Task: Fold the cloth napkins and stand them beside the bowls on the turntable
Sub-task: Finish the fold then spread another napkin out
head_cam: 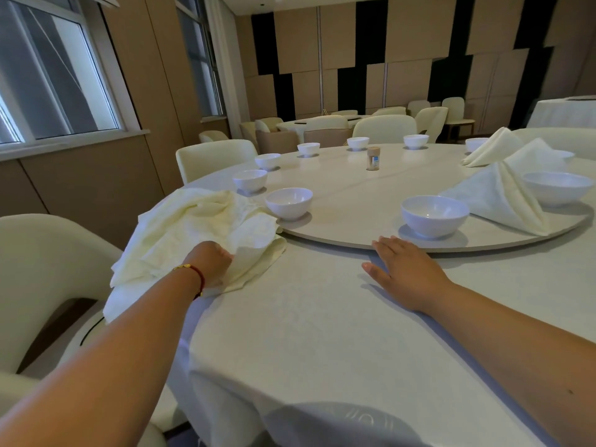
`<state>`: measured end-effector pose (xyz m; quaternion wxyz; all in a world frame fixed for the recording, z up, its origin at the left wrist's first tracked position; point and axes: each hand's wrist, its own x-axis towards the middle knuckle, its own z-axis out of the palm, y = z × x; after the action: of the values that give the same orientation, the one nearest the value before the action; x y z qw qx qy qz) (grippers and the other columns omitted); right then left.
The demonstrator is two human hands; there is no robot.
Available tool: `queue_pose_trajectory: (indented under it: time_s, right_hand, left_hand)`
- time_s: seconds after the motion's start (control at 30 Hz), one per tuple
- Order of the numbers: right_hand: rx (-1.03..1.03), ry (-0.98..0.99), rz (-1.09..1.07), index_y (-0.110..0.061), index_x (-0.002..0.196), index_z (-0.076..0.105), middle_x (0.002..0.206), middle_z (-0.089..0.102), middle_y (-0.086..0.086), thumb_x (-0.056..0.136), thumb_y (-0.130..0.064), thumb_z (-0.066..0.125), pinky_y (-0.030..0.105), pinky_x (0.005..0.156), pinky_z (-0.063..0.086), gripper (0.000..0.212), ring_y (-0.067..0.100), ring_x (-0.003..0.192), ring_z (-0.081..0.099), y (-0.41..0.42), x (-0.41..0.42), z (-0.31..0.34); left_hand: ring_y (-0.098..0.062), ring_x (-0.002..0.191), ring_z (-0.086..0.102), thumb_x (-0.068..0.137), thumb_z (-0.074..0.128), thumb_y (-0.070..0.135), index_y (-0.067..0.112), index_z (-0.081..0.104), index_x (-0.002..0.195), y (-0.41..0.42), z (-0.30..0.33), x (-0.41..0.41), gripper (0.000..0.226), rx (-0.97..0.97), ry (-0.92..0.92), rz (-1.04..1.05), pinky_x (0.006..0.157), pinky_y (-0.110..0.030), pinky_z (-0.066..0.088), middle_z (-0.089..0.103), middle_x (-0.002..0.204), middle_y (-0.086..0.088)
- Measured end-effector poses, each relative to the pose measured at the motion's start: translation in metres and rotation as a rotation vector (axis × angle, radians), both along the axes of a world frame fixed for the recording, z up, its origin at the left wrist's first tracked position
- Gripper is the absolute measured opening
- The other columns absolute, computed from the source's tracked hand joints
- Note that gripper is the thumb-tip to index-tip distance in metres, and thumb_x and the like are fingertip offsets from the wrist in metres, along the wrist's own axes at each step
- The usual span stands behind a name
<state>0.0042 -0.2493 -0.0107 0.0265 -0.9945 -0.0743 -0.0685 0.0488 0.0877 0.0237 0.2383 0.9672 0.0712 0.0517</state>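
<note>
A heap of loose cream cloth napkins [193, 233] lies at the table's left edge. My left hand [211, 264] grips a napkin at the heap's near side, fingers curled into the cloth. My right hand [401, 269] lies flat with straight fingers, its tips touching the rim of the round turntable [354, 243]. Several white bowls ring the turntable; the nearest ones are one bowl [434, 215] just beyond my right hand and another bowl [289, 202] beside the heap. Two folded napkins stand at the right: one folded napkin [503, 198] next to a bowl [558, 188], a second folded napkin [490, 146] farther back.
A small toothpick jar [374, 158] stands near the turntable's middle. Cream chairs surround the table, one chair [42, 279] close at my left, another chair [216, 158] beyond the heap. The white tablecloth [306, 317] spreads in front of me. More tables and chairs stand at the back.
</note>
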Motion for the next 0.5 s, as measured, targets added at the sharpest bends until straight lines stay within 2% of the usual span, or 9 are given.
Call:
queue_pose_trajectory:
  time_s: [0.07, 0.17, 0.27, 0.33, 0.4, 0.5]
  right_hand:
    - [-0.007, -0.007, 0.001, -0.016, 0.154, 0.011, 0.162, 0.010, 0.001, 0.097, -0.059, 0.015, 0.031, 0.119, 0.006, 0.071, 0.016, 0.149, 0.006, 0.000, 0.000, 0.000]
    - [0.034, -0.017, 0.012, -0.015, 0.154, 0.016, 0.161, 0.014, 0.001, 0.098, -0.057, 0.018, 0.031, 0.118, 0.008, 0.069, 0.016, 0.148, 0.009, -0.002, 0.000, 0.000]
    - [0.228, -0.095, 0.040, -0.016, 0.148, 0.033, 0.155, 0.031, 0.001, 0.098, -0.053, 0.028, 0.031, 0.112, 0.023, 0.062, 0.016, 0.143, 0.026, -0.004, -0.005, 0.008]
    - [0.361, -0.192, 0.043, -0.016, 0.141, 0.044, 0.146, 0.044, -0.001, 0.098, -0.051, 0.032, 0.030, 0.102, 0.033, 0.056, 0.016, 0.133, 0.039, -0.006, -0.012, 0.020]
    - [0.504, -0.288, 0.034, -0.016, 0.130, 0.054, 0.130, 0.056, -0.002, 0.099, -0.049, 0.031, 0.028, 0.089, 0.037, 0.051, 0.014, 0.114, 0.051, -0.008, -0.023, 0.038]
    - [0.693, -0.389, -0.006, -0.008, 0.106, 0.063, 0.103, 0.066, 0.005, 0.101, -0.045, 0.030, 0.034, 0.083, 0.043, 0.050, 0.020, 0.093, 0.058, -0.014, -0.040, 0.068]
  left_hand:
    - [-0.019, 0.057, 0.034, 0.094, 0.051, 0.020, 0.013, 0.038, 0.059, -0.006, 0.006, -0.010, 0.038, -0.079, 0.004, -0.068, 0.059, -0.028, 0.033, 0.036, 0.058, -0.003]
    - [-0.019, 0.056, 0.042, 0.093, 0.056, 0.025, 0.010, 0.051, 0.064, -0.022, 0.018, -0.028, 0.032, -0.136, 0.078, -0.179, 0.062, -0.025, 0.038, 0.048, 0.061, -0.006]
    - [-0.017, 0.056, 0.049, 0.089, 0.059, 0.021, 0.010, 0.056, 0.062, -0.054, 0.026, -0.048, 0.029, -0.121, 0.173, -0.295, 0.059, -0.022, 0.040, 0.056, 0.061, -0.004]
    - [-0.011, 0.052, 0.048, 0.089, 0.061, 0.019, 0.014, 0.054, 0.056, -0.082, 0.026, -0.061, 0.034, -0.168, 0.214, -0.369, 0.058, -0.021, 0.039, 0.055, 0.054, 0.003]
    - [-0.008, 0.048, 0.044, 0.090, 0.061, 0.019, 0.017, 0.051, 0.053, -0.114, 0.021, -0.071, 0.038, -0.220, 0.252, -0.449, 0.060, -0.023, 0.037, 0.051, 0.049, 0.006]
    - [-0.015, 0.056, 0.044, 0.091, 0.060, 0.020, 0.015, 0.052, 0.059, -0.165, 0.013, -0.085, 0.033, -0.329, 0.332, -0.557, 0.063, -0.027, 0.039, 0.052, 0.059, -0.002]
